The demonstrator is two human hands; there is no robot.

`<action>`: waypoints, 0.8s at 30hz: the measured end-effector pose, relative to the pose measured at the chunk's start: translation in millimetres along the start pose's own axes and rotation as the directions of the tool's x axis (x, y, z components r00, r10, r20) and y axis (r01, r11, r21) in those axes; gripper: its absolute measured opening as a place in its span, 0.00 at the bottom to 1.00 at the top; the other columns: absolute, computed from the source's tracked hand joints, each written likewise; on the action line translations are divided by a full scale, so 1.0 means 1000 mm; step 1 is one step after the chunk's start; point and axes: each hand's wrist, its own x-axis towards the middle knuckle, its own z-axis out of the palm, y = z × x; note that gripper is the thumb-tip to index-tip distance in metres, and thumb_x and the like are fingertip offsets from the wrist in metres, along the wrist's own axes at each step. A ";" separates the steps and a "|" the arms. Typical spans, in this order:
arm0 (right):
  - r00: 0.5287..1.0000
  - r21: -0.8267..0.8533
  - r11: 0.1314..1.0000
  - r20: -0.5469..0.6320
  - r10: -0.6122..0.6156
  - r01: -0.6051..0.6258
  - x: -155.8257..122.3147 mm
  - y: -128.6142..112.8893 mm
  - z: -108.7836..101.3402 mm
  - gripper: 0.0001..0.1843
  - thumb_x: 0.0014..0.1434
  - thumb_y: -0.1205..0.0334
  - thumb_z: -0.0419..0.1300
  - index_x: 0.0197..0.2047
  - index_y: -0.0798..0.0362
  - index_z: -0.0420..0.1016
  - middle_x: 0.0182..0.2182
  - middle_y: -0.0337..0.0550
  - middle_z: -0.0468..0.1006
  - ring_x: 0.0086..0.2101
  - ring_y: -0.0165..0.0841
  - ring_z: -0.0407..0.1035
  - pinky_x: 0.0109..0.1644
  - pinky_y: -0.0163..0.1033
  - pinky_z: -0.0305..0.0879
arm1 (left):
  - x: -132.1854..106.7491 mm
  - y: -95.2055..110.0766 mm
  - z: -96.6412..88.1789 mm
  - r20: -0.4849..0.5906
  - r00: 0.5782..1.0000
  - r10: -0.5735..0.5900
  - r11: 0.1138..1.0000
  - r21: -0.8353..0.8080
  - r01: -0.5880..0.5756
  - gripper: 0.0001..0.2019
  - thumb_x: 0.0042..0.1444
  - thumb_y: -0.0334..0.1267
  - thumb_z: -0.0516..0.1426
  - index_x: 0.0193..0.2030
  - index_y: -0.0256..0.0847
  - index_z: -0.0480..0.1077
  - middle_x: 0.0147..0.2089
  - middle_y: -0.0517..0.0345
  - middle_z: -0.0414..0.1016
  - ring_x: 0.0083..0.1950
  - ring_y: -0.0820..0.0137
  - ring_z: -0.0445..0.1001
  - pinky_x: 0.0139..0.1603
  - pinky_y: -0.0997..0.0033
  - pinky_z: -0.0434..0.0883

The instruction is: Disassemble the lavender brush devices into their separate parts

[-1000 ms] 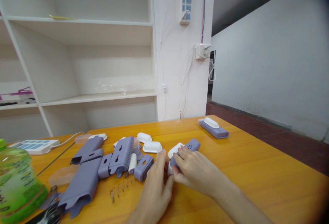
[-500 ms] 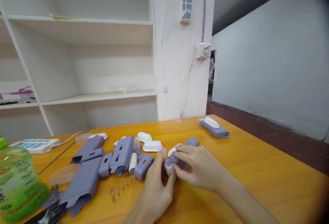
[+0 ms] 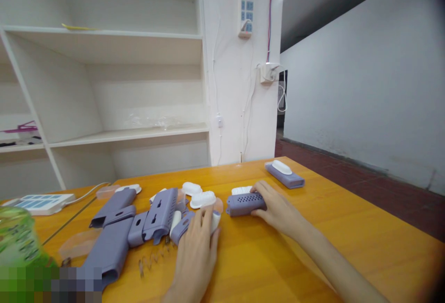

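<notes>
My right hand (image 3: 276,208) is closed around one end of a purple plastic housing (image 3: 245,205) with rows of small holes, low over the table. Directly behind that housing shows a white oval bristled piece (image 3: 242,191). My left hand (image 3: 196,247) has its fingers closed about a short white cylinder (image 3: 215,222), partly covered by the fingers. Beside this hand lies a purple collar piece (image 3: 181,230). Two white oval pieces, one farther back (image 3: 191,188) and one nearer (image 3: 203,199), rest just beyond the left fingertips, near a translucent cap (image 3: 219,205).
Several purple housings (image 3: 111,243), a slotted one (image 3: 162,215) and a metal spring (image 3: 153,260) lie left. A purple housing with a white oval piece (image 3: 281,167) sits at the back right. A green bottle (image 3: 24,238), power strip (image 3: 45,202) and shelves (image 3: 156,136) stand beyond.
My hands have moved apart. The left has shifted left with the white cylinder, while the right now grips the perforated housing, which lies more crosswise than before.
</notes>
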 end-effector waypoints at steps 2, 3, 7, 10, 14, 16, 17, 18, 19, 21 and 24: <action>0.999 0.010 1.000 -0.037 0.012 -0.012 0.000 -0.001 0.003 0.21 0.52 0.72 0.65 0.46 0.49 0.65 0.46 0.42 0.71 0.46 0.39 0.69 0.51 0.42 0.63 | 0.003 0.002 0.001 -0.036 0.997 -0.063 0.983 0.170 0.068 0.27 0.66 0.35 0.50 0.71 0.46 0.54 0.65 0.44 0.65 0.60 0.54 0.72 0.46 0.64 0.75; 0.999 0.023 1.000 -0.046 0.014 -0.013 0.000 -0.003 0.005 0.20 0.52 0.73 0.64 0.45 0.49 0.65 0.46 0.42 0.70 0.45 0.39 0.69 0.50 0.42 0.63 | 0.005 0.003 0.001 -0.055 0.995 -0.083 0.969 0.230 0.093 0.28 0.66 0.35 0.50 0.72 0.47 0.52 0.66 0.44 0.64 0.58 0.54 0.73 0.41 0.66 0.75; 0.999 0.126 0.991 -0.034 -0.031 0.035 -0.001 -0.012 0.009 0.16 0.53 0.70 0.65 0.43 0.49 0.65 0.46 0.42 0.69 0.45 0.37 0.68 0.51 0.41 0.64 | 0.007 0.007 -0.003 -0.047 0.993 -0.111 0.952 0.281 0.120 0.24 0.67 0.38 0.49 0.69 0.46 0.56 0.61 0.45 0.66 0.52 0.57 0.76 0.33 0.71 0.74; 0.999 0.172 0.984 -0.008 -0.053 0.054 -0.001 -0.017 0.007 0.12 0.57 0.58 0.67 0.32 0.50 0.66 0.42 0.41 0.71 0.42 0.36 0.69 0.48 0.39 0.65 | 0.004 0.006 -0.005 0.019 0.996 -0.089 0.974 0.213 0.083 0.19 0.68 0.33 0.46 0.63 0.46 0.63 0.57 0.48 0.68 0.50 0.62 0.77 0.38 0.71 0.74; 0.998 0.120 0.993 -0.067 0.019 -0.011 -0.001 -0.020 0.007 0.15 0.59 0.49 0.64 0.33 0.50 0.68 0.38 0.40 0.72 0.39 0.37 0.70 0.46 0.40 0.66 | 0.001 0.003 0.000 0.077 0.997 -0.031 0.993 0.118 0.021 0.25 0.62 0.21 0.43 0.61 0.45 0.64 0.56 0.51 0.72 0.56 0.65 0.74 0.53 0.69 0.71; 0.987 0.100 0.992 -0.132 0.096 -0.083 -0.001 -0.024 0.015 0.18 0.59 0.46 0.64 0.44 0.49 0.70 0.44 0.43 0.74 0.45 0.40 0.70 0.50 0.42 0.65 | 0.001 0.003 0.003 0.102 0.994 -0.038 0.993 0.113 0.026 0.29 0.57 0.16 0.42 0.60 0.43 0.65 0.57 0.50 0.72 0.58 0.66 0.73 0.57 0.68 0.68; 0.978 0.089 0.987 -0.152 0.144 -0.132 -0.001 -0.028 0.021 0.22 0.58 0.44 0.63 0.49 0.50 0.69 0.47 0.46 0.74 0.49 0.42 0.70 0.52 0.43 0.65 | 0.001 0.003 0.004 0.106 0.993 -0.041 0.993 0.115 0.028 0.30 0.55 0.15 0.42 0.60 0.42 0.65 0.57 0.49 0.72 0.58 0.66 0.73 0.59 0.68 0.67; 0.966 0.072 0.979 -0.163 0.202 -0.193 -0.002 -0.032 0.028 0.27 0.58 0.42 0.62 0.53 0.50 0.68 0.51 0.48 0.74 0.52 0.44 0.68 0.55 0.45 0.64 | 0.001 0.004 0.004 0.102 0.994 -0.043 0.993 0.118 0.031 0.31 0.54 0.14 0.42 0.60 0.41 0.65 0.57 0.49 0.72 0.59 0.66 0.72 0.60 0.67 0.66; 0.952 0.037 0.966 -0.166 0.258 -0.255 -0.002 -0.037 0.036 0.31 0.57 0.40 0.62 0.56 0.50 0.67 0.53 0.51 0.73 0.54 0.46 0.68 0.56 0.47 0.63 | 0.000 0.005 0.005 0.089 0.995 -0.047 0.992 0.121 0.036 0.31 0.54 0.15 0.42 0.60 0.41 0.65 0.58 0.48 0.72 0.60 0.65 0.71 0.60 0.67 0.66; 0.932 -0.075 0.944 -0.199 0.303 -0.323 -0.001 -0.047 0.051 0.40 0.53 0.36 0.63 0.61 0.52 0.65 0.57 0.56 0.71 0.58 0.52 0.63 0.59 0.53 0.60 | -0.002 0.009 0.006 0.066 0.996 -0.052 0.992 0.120 0.044 0.28 0.58 0.19 0.44 0.62 0.41 0.63 0.59 0.46 0.72 0.61 0.63 0.71 0.61 0.64 0.66; 0.893 -0.187 0.893 -0.283 0.350 -0.409 0.003 -0.058 0.064 0.48 0.52 0.32 0.61 0.65 0.58 0.61 0.59 0.64 0.68 0.61 0.59 0.59 0.58 0.59 0.59 | -0.007 0.017 0.008 0.076 0.996 -0.051 0.995 0.090 0.044 0.22 0.63 0.26 0.45 0.62 0.40 0.63 0.60 0.45 0.71 0.60 0.61 0.71 0.59 0.63 0.68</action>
